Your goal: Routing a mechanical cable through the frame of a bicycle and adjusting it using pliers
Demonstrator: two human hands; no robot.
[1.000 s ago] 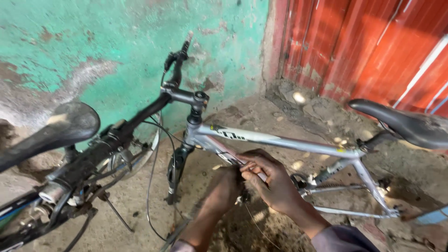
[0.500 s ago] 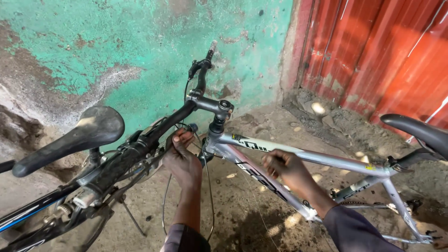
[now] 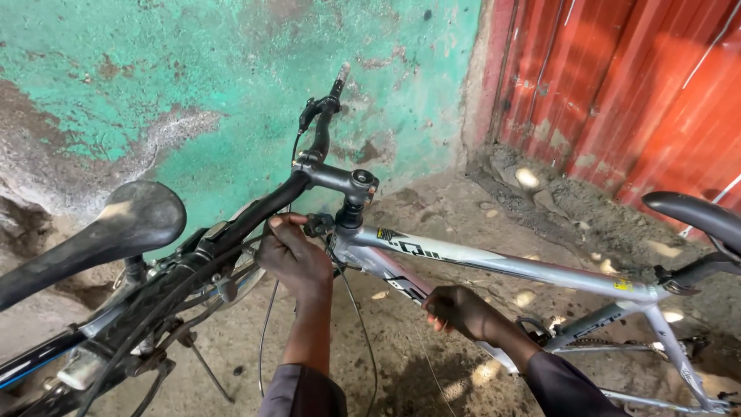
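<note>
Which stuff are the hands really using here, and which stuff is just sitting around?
In use:
left hand at the cables by the head tube
right hand gripping the down tube
silver bicycle

Just around:
second bicycle's saddle
green wall
red metal door

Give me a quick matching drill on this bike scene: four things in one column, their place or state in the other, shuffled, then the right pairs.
Things:
1. left hand
2. right hand
3. black saddle
4. corrugated metal door

Places or states:
A. red, standing behind the bike at upper right
B. gripping the silver frame's down tube
C. up by the head tube, under the black handlebar
D. at the right edge, above the seat tube

Pairs: 1-C, 2-B, 3-D, 4-A
</note>
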